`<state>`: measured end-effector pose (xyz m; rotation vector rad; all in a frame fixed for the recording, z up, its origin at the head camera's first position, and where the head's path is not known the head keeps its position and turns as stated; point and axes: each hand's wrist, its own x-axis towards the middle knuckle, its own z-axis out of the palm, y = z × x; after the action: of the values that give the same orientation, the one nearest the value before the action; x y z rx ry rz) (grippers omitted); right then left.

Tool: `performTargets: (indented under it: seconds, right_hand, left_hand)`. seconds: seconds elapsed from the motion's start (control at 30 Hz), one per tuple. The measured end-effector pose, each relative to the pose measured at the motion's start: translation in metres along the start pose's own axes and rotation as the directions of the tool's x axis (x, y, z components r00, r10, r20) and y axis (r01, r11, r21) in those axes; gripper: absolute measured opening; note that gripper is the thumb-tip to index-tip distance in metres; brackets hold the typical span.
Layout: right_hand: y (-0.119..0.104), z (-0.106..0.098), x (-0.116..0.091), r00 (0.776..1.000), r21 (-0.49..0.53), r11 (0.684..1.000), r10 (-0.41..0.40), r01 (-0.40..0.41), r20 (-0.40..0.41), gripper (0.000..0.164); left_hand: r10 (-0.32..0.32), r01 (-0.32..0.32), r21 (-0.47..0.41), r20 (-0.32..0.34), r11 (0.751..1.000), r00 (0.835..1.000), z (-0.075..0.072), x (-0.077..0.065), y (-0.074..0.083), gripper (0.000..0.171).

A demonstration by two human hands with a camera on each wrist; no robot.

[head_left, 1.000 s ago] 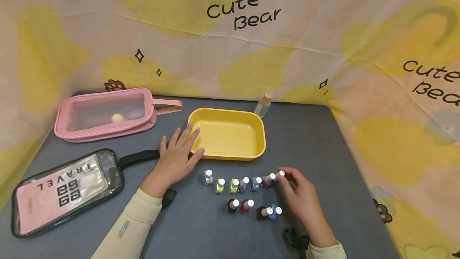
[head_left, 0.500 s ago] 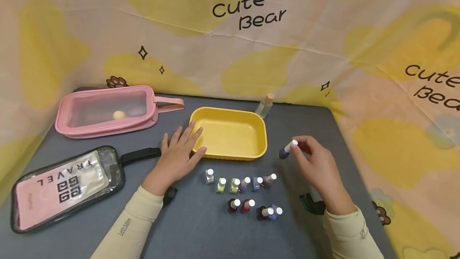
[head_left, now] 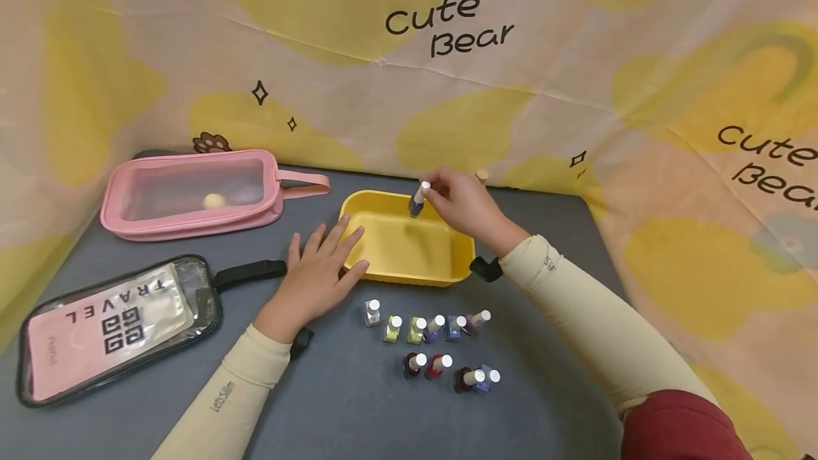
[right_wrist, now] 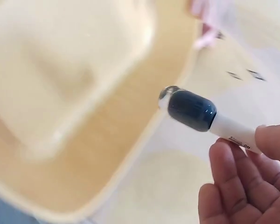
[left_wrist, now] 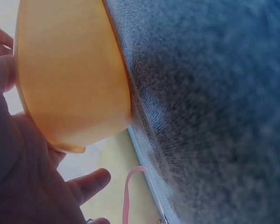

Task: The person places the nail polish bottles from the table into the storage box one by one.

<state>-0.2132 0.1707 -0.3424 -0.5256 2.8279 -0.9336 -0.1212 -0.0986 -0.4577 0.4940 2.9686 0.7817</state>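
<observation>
My right hand point(head_left: 463, 206) pinches a dark blue nail polish bottle point(right_wrist: 192, 110) by its white cap point(right_wrist: 235, 132). In the head view the bottle hangs over the back part of a yellow tray point(head_left: 409, 277), whose visible floor is bare. My left hand point(head_left: 316, 282) lies with spread, straight fingers on the tray's left rim; the left wrist view shows its fingers along the yellow wall point(left_wrist: 74, 74). In front of the tray, several white-capped nail polish bottles stand in two rows, among them a clear one point(head_left: 371, 313), a yellow-green one point(head_left: 392, 330) and a red one point(head_left: 437, 366).
A pink pouch point(head_left: 192, 194) with a see-through front lies at the back left. Nearer is a clear black-edged travel pouch point(head_left: 118, 329) with a black strap point(head_left: 251, 274). A bottle's wooden-looking cap point(head_left: 482, 176) shows behind my right hand. Printed cloth point(head_left: 332, 41) walls the table's back and sides.
My right hand has lifted the dark blue nail polish bottle from the right end of the back row and carried it up and left over the tray. My left hand stays on the rim.
</observation>
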Motion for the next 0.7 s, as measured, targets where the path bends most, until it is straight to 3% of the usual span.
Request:
performTargets:
  seconds: [0.23,0.7]
  right_hand:
    - [0.012,0.030,0.031,0.995,0.038,0.999,-0.012,0.008,0.104,0.026]
    - [0.013,0.059,0.049,0.984,0.004,1.000,-0.003,0.002,0.179,0.025]
  left_hand:
    - [-0.001,0.001,0.017,-0.001,1.000,1.000,0.001,0.000,-0.001,0.069]
    - [-0.004,0.004,0.027,0.008,1.000,1.000,0.003,0.001,-0.003,0.068]
